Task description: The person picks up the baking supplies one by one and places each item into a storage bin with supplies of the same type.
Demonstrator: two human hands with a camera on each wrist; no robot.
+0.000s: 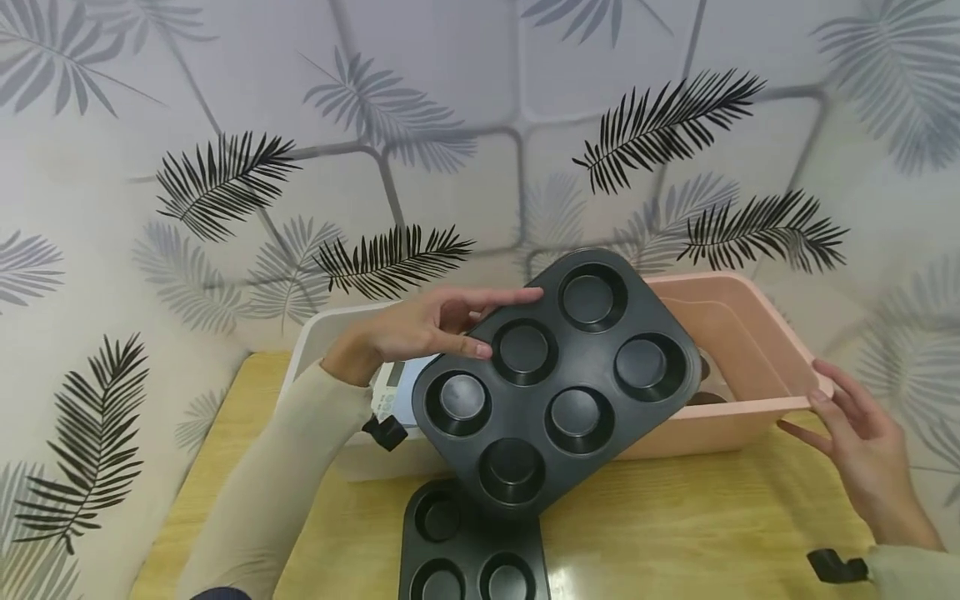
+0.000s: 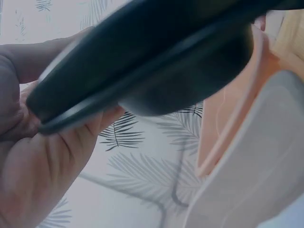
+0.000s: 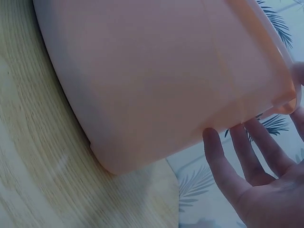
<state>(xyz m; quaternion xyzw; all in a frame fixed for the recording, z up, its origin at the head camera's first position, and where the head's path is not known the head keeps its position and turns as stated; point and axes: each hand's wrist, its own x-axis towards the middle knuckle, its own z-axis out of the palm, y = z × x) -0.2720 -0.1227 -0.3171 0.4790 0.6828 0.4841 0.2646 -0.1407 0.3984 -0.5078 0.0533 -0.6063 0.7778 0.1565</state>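
Observation:
My left hand (image 1: 431, 329) grips a dark six-cup muffin tin (image 1: 581, 375) at its upper left edge, thumb and fingers on either side. The tin is tilted and held up in front of two bins. In the left wrist view its edge (image 2: 142, 61) runs blurred from between the fingers. My right hand (image 1: 862, 442) holds the right corner of a pink plastic bin (image 1: 720, 429) by its rim. In the right wrist view, fingertips (image 3: 213, 142) touch the bin's outer wall. Beneath the held tin, a second muffin tin (image 1: 472, 554) lies on the table, partly covered.
Left of the pink bin stands a white bin (image 1: 300, 354), with a pale device (image 1: 387, 387) with buttons inside. Brown round shapes (image 1: 708, 398) show inside the pink bin. The wooden table (image 1: 675, 533) meets a leaf-patterned wall (image 1: 480, 192) behind.

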